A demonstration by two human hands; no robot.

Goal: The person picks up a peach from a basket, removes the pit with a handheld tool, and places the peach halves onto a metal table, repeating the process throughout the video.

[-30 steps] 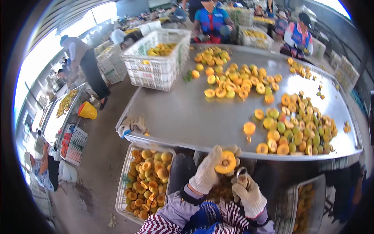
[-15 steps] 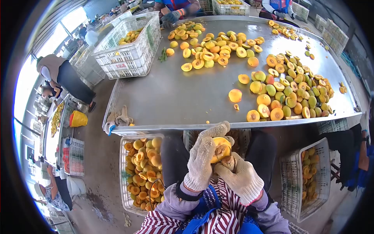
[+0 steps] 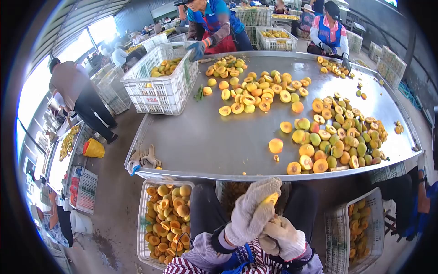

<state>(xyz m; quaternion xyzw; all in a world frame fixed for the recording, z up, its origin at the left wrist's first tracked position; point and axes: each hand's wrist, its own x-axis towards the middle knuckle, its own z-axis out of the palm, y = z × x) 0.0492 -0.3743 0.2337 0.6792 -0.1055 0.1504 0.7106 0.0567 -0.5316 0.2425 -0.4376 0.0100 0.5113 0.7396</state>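
Observation:
My left hand, in a pale knitted glove, is closed around a yellow peach, of which only a strip shows between the fingers. Against it, just below and to the right, is my right hand, also gloved, with its fingers curled shut. Whatever the right fingers grip is hidden. Both hands are above my lap, in front of the near edge of the metal table. On the table lie a large pile of whole and halved peaches at the right and a smaller pile of halves farther back.
A crate of peach halves stands left of my legs, another crate to the right. A white crate sits on the table's left corner, a co-worker's gloved hand at its rim. Used gloves lie on the near-left corner.
My view has tilted up. My left hand has turned, covering more of the peach, and the brown piece at my right fingers is now hidden. The co-worker's hand has reached the white crate.

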